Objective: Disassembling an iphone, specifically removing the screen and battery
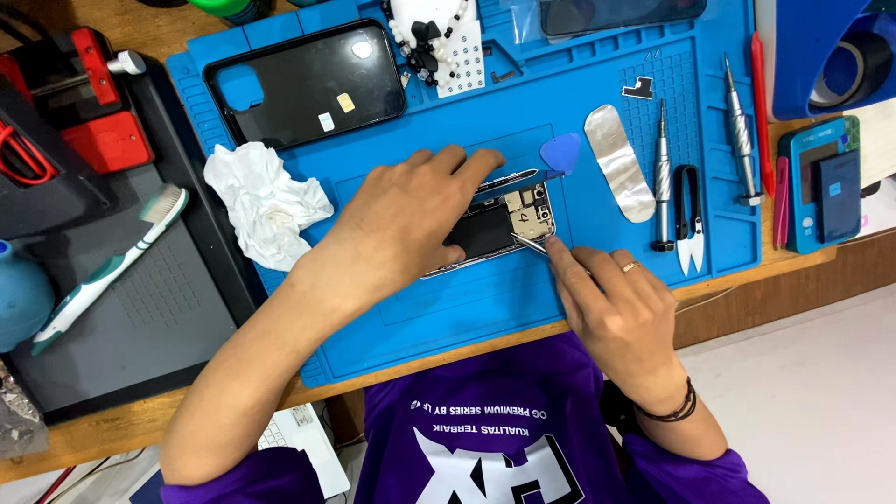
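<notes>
The left hand (397,224) lies flat over an opened phone (495,229), with its fingers spread and pressing down to keep the phone from sliding. It is not wrapped around anything. The right hand (616,308) is pinched shut on thin metal tweezers (530,245), and their tip touches the bare parts inside the phone, near its top end.

The phone lies in the middle of a blue mat (597,271) on the wooden bench (803,271). It looks small, light, hard and flat. Its inside parts look tiny and easy to break, so I think a soft touch is best. The metal edges look like the safest place to hold it, not the open middle. The mat looks rubbery, so the phone should not slip much.

Just above the phone sits a blue pick (562,151). To the right lie a shiny metal strip (620,163), screwdrivers (663,177) and small snips (689,219). To the left is a crumpled white tissue (266,205), and above it a black phone case (303,84). A toothbrush (112,266) lies further left.
</notes>
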